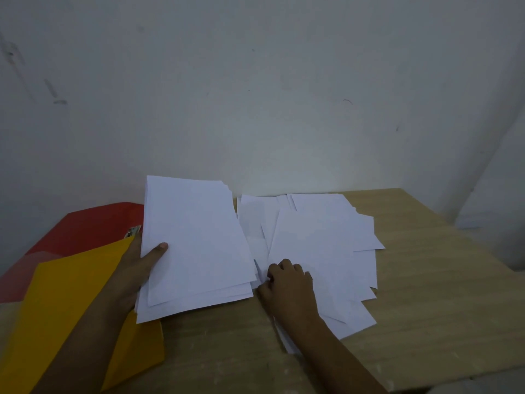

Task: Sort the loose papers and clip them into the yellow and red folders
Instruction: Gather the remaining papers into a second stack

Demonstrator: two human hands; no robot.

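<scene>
My left hand holds a gathered stack of papers tilted up off the desk, thumb pressed on top and fingers underneath, so the sheets stay squared while I collect more. My right hand rests on the loose papers fanned across the desk, fingers curled and pinching at a sheet's edge, I judge to lift it onto the stack. The yellow folder lies under my left forearm, overlapping the red folder behind it, both within reach for clipping.
</scene>
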